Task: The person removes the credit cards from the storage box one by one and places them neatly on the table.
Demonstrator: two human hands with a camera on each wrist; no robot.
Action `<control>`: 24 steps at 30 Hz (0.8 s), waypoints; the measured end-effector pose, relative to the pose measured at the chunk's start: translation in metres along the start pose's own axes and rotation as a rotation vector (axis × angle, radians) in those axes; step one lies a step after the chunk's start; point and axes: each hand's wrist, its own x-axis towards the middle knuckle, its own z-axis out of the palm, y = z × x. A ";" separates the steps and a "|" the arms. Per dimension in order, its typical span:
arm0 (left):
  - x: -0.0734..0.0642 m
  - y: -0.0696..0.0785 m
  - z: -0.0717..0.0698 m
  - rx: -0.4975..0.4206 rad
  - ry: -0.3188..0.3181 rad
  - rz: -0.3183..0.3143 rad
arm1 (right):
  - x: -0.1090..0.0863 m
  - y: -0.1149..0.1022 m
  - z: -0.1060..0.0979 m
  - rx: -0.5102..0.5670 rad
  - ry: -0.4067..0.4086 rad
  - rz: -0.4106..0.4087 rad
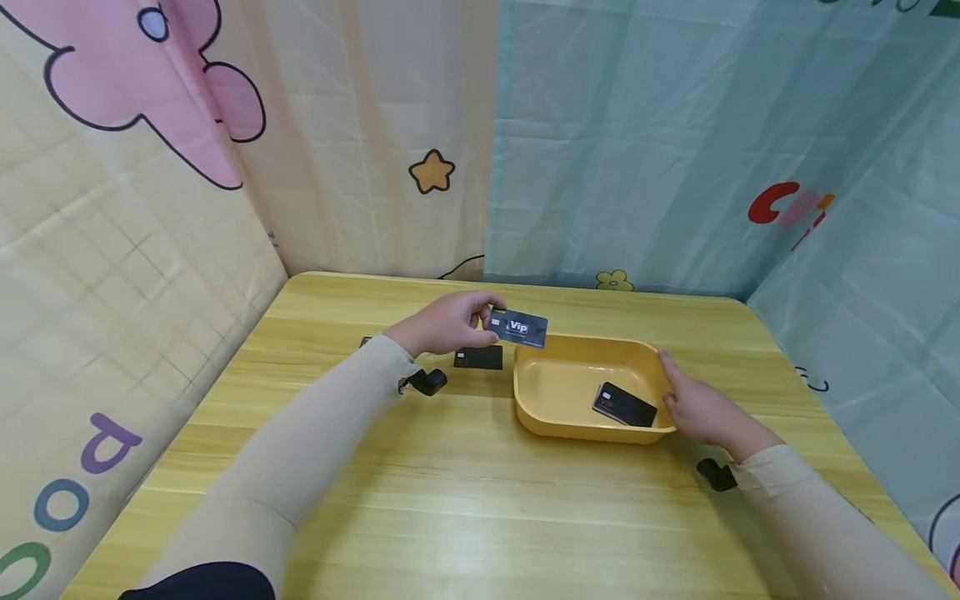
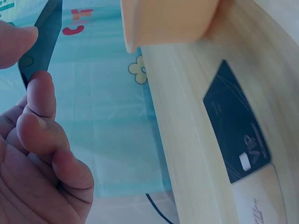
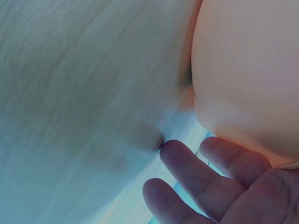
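My left hand (image 1: pixel 453 323) pinches a dark VIP card (image 1: pixel 527 328) between thumb and fingers, raised at the left back corner of a yellow plastic tray (image 1: pixel 589 432). In the left wrist view the held card (image 2: pixel 46 44) appears nearly edge-on. My right hand (image 1: pixel 705 410) holds the tray's right side, index finger along the rim and other fingers against the outer wall. Inside the tray, a small pile of black VIP cards (image 1: pixel 625 405) lies toward the near right. Another black card (image 1: pixel 478 357) rests on the table left of the tray, below the left hand.
A further dark card (image 1: pixel 365 341) is mostly hidden behind the left wrist. The left wrist view shows a pale card (image 2: pixel 259 200) beside the black one. Patterned curtains (image 1: pixel 645 150) enclose the wooden table (image 1: pixel 450 500) at the back and both sides.
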 end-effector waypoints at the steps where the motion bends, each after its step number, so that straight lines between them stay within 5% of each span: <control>1: -0.003 -0.003 -0.001 0.000 0.003 -0.006 | 0.000 0.000 0.000 -0.002 0.002 -0.001; 13: -0.033 -0.029 -0.005 0.025 0.027 -0.087 | 0.000 -0.001 -0.001 -0.012 0.011 -0.015; 24: -0.050 -0.049 0.006 0.018 -0.003 -0.158 | -0.001 -0.001 -0.001 -0.011 0.005 -0.008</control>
